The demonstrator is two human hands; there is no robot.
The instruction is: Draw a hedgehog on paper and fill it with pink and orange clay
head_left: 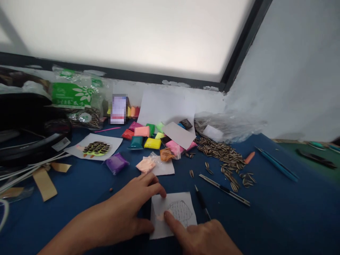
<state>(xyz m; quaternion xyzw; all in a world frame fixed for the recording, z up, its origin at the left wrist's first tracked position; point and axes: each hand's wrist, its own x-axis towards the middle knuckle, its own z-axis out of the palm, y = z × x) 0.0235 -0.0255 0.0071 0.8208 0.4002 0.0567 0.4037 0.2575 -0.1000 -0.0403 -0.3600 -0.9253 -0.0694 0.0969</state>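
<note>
A small white sheet of paper lies on the blue table, with a pencil-like drawing of a rounded, patterned shape. Pale peach modelling clay is spread at the drawing's left side. My left hand is open at the paper's left edge, thumb and a fingertip touching it. With its index finger stretched out, my right hand presses on the peach clay; its other fingers are curled and partly hidden. A black pen lies just right of the paper. Beyond my left hand sits an opened packet of peach clay.
Sunflower seeds lie heaped at right, near a utility knife and blue tweezers. Coloured clay packets fill the back middle. A seed-covered clay hedgehog rests on paper at left. A phone stands behind.
</note>
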